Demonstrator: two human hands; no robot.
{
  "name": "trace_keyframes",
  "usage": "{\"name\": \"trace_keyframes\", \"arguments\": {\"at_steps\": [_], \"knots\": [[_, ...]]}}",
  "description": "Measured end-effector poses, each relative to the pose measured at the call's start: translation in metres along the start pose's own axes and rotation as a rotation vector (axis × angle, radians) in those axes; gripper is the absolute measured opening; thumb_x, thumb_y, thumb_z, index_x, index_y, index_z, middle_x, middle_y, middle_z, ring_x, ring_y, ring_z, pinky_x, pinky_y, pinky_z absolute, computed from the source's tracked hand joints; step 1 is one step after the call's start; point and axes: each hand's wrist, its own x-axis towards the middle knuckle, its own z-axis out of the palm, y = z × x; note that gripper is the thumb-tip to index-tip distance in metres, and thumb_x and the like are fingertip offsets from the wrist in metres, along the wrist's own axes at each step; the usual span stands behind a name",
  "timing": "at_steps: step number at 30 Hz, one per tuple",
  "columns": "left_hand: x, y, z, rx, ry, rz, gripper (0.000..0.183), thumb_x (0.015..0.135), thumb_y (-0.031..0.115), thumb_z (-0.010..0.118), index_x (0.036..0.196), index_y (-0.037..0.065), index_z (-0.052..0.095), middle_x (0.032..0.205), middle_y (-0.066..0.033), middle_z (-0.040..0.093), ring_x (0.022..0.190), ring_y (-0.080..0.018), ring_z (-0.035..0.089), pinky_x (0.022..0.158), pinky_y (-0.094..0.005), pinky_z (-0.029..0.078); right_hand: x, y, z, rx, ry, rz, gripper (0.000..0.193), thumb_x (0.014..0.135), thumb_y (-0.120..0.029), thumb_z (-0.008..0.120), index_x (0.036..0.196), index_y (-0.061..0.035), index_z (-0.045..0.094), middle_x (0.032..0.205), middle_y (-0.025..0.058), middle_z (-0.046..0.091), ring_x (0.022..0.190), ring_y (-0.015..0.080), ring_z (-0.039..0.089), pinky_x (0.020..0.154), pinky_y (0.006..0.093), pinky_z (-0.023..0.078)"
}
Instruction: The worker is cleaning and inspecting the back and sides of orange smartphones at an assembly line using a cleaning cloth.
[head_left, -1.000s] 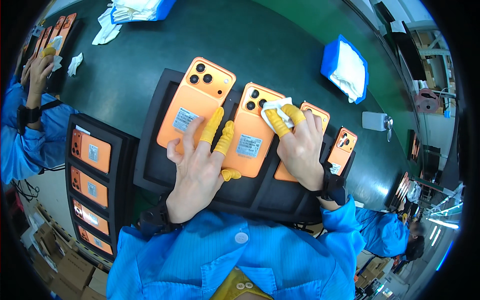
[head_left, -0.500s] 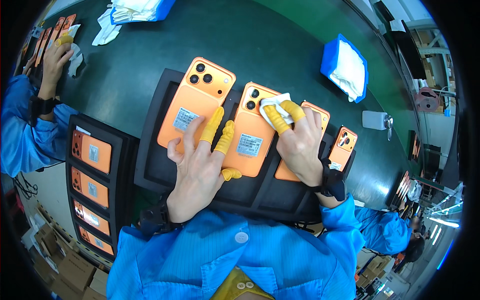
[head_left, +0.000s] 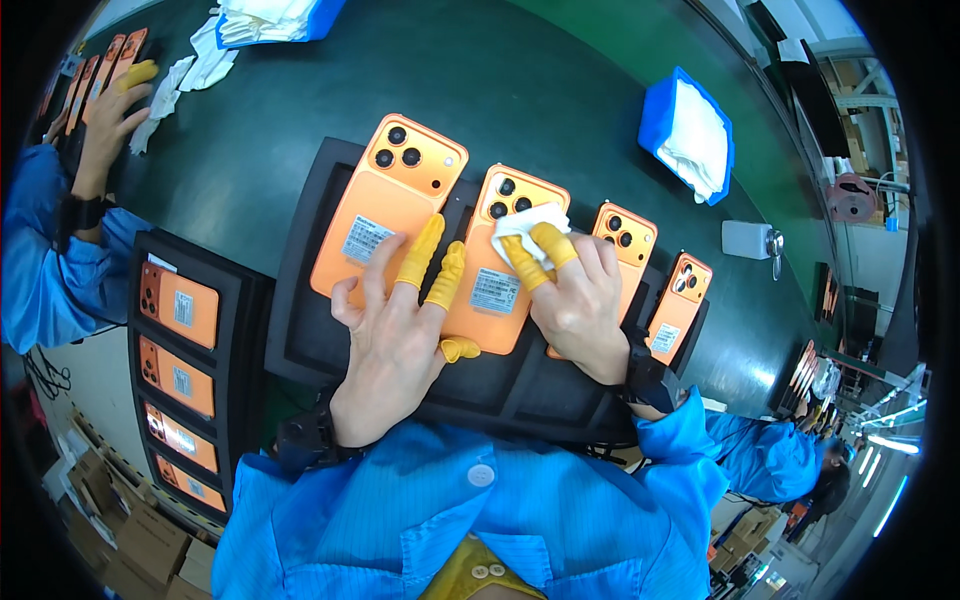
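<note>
Four orange smartphones lie face down in a black tray (head_left: 300, 340), camera ends away from me. My right hand (head_left: 585, 315), with yellow finger cots, presses a folded white cloth (head_left: 545, 215) onto the second phone (head_left: 480, 325), just below its lenses and above its label. My left hand (head_left: 385, 335) lies with its fingers spread, also in yellow finger cots. Its fingertips rest between the leftmost phone (head_left: 385, 200) and the second one, thumb at the second's lower edge. The third phone (head_left: 625, 240) is partly behind my right hand; the smallest phone (head_left: 680, 305) lies at the right end.
Another black tray (head_left: 245, 330) with several orange phones stands at left. Blue bins (head_left: 648, 115) of white cloths and a clear dispenser bottle (head_left: 745, 240) are on the green table (head_left: 540, 90). A co-worker's hand (head_left: 110, 110) is at far left; another person (head_left: 780, 460) sits at right.
My right hand has slid the cloth left and down across the second phone, uncovering more of the third. My left hand stays in place. The co-worker's hand at far left has shifted slightly.
</note>
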Motion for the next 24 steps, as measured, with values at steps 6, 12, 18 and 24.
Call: {"name": "trace_keyframes", "arguments": {"at_steps": [6, 12, 18, 24], "knots": [[0.0, 0.001, -0.001, 0.016, -0.027, -0.012, 0.077, 0.059, 0.027, 0.08, 0.128, 0.004, 0.051, 0.135, -0.0134, 0.042, 0.128, -0.0319, 0.028, 0.09, -0.0488, 0.019, -0.01, 0.009, 0.001, -0.072, 0.027, 0.027, 0.029, 0.062, -0.007, 0.066, 0.09, -0.0028, 0.069, 0.102, 0.0112, 0.059, 0.087, 0.0245, 0.054, 0.074, 0.0373, 0.042], [0.001, -0.001, 0.001, -0.069, 0.091, 0.043, 0.024, 0.06, 0.012, 0.078, 0.076, 0.0, 0.067, 0.091, -0.0139, 0.051, 0.126, -0.0344, 0.03, 0.082, -0.0495, 0.019, -0.008, 0.012, -0.003, -0.126, 0.038, 0.047, 0.028, 0.06, -0.003, 0.066, 0.088, -0.0035, 0.07, 0.098, 0.0121, 0.06, 0.085, 0.0254, 0.055, 0.072, 0.038, 0.041], [0.001, -0.001, 0.002, -0.073, 0.088, 0.048, 0.024, 0.06, 0.013, 0.078, 0.076, 0.0, 0.067, 0.092, -0.0145, 0.052, 0.127, -0.0342, 0.029, 0.082, -0.0492, 0.018, -0.007, 0.019, -0.005, -0.137, 0.024, 0.083, 0.029, 0.061, -0.001, 0.065, 0.089, -0.004, 0.07, 0.099, 0.0113, 0.059, 0.084, 0.0259, 0.055, 0.072, 0.0374, 0.041], [0.003, 0.001, -0.002, -0.078, 0.075, 0.032, 0.026, 0.06, 0.015, 0.079, 0.078, 0.0, 0.067, 0.093, -0.0139, 0.052, 0.127, -0.0338, 0.03, 0.082, -0.0492, 0.019, 0.021, 0.037, 0.0, 0.099, -0.004, 0.097, 0.022, 0.064, 0.0, 0.064, 0.085, -0.001, 0.071, 0.097, 0.0129, 0.061, 0.081, 0.0236, 0.051, 0.069, 0.0364, 0.041]]}}
